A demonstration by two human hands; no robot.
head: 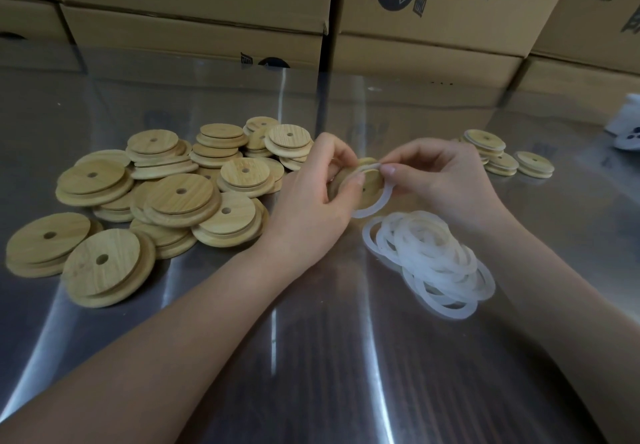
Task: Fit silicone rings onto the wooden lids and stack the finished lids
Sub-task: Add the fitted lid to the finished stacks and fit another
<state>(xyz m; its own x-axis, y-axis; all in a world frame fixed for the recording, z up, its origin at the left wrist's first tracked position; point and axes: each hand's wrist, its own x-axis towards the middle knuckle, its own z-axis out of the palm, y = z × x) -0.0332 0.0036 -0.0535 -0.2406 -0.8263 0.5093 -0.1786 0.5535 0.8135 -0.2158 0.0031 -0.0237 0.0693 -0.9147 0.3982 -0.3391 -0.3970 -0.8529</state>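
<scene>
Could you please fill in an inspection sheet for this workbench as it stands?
Surface: shiny metal table, strongly reflective.
Job's things: loose lids heaped on the left; silicone rings piled by the right forearm; finished lids in low stacks at far right.
Clutter: white object at the right edge, too cut off to identify.
Hands: left hand grips the held lid; right hand pinches the held ring at its rim, only partly fitted.
Cables: nothing seen.
Surroundings: cardboard boxes stacked behind the table.
</scene>
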